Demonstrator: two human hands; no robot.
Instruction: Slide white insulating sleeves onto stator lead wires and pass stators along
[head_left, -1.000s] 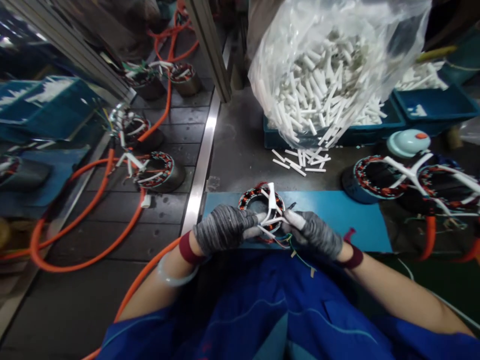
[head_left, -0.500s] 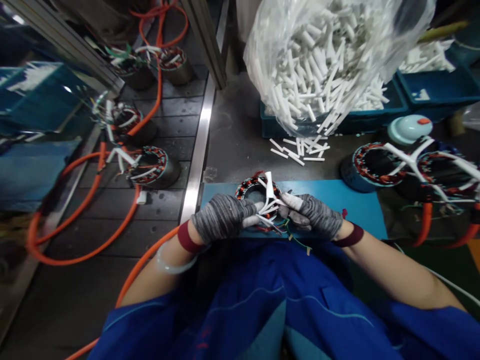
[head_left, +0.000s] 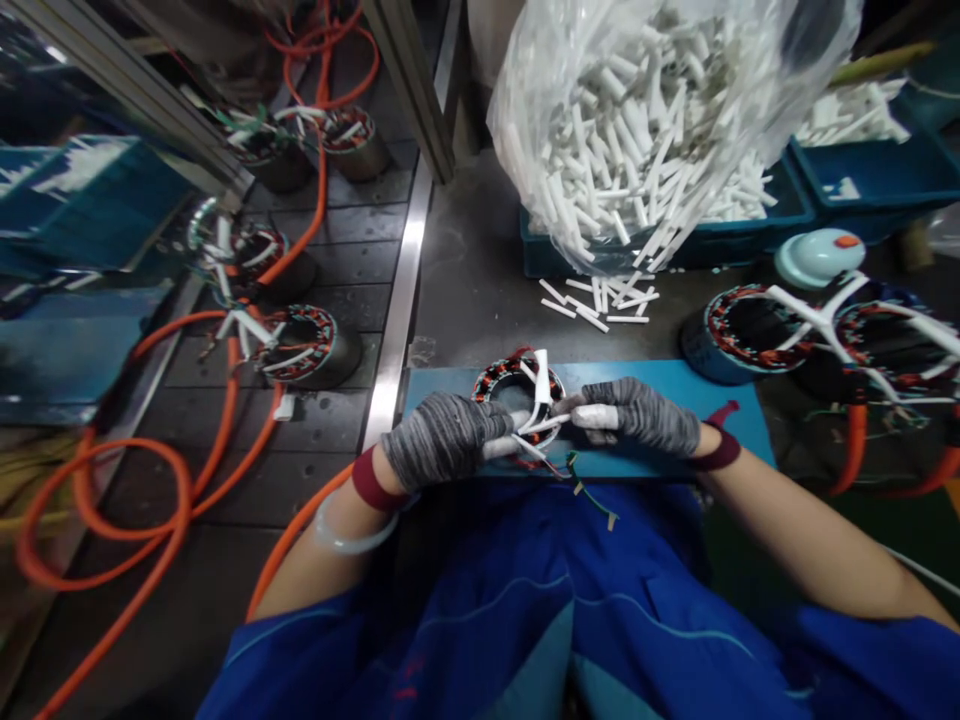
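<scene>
A motor stator [head_left: 495, 376] with orange and black windings stands on a blue mat in front of me. White-sleeved wires [head_left: 541, 380] rise from it and branch toward both hands. My left hand [head_left: 454, 437], in a grey glove with white fingertips, pinches the sleeved wires at the stator's near left. My right hand [head_left: 634, 415], gloved alike, has thumb and fingers closed on the end of a white sleeve to the right of the stator. A thin green wire with small tan tags [head_left: 592, 492] hangs over the mat's near edge.
Loose white sleeves [head_left: 600, 300] lie beyond the stator, before a clear bag [head_left: 517, 130] full of them in a teal bin [head_left: 536, 250]. More wired stators stand right [head_left: 724, 350] and left [head_left: 330, 350]. Orange hoses [head_left: 180, 480] loop across the slatted track at left.
My right hand has shifted right, away from the stator, and its fingers now pinch a sleeve end. My left hand stays nearly in place. At left, the orange hoses and stators have shifted slightly.
</scene>
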